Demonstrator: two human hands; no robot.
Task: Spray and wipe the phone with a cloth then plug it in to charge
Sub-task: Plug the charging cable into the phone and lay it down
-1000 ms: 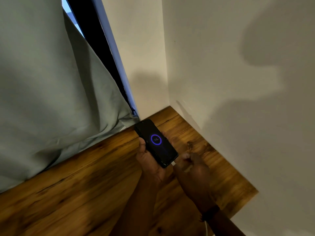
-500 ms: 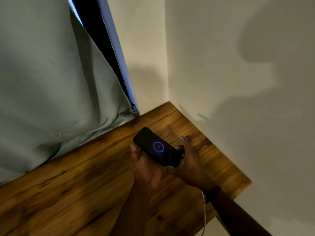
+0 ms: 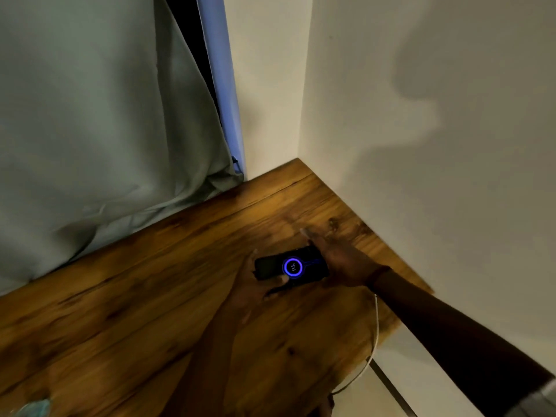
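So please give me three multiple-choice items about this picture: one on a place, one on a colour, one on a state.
1. Where is the black phone?
A. over the brown wooden tabletop
B. on the floor
C. behind the grey-green curtain

2. What colour is the ring on its screen?
A. red
B. blue
C. green

3. What is the screen's state?
A. dark
B. cracked
C. lit

Answers:
1 A: the left hand and right hand hold it over the wood.
2 B: the glow is blue.
3 C: a number shows, and the thin white cable runs off the table edge.
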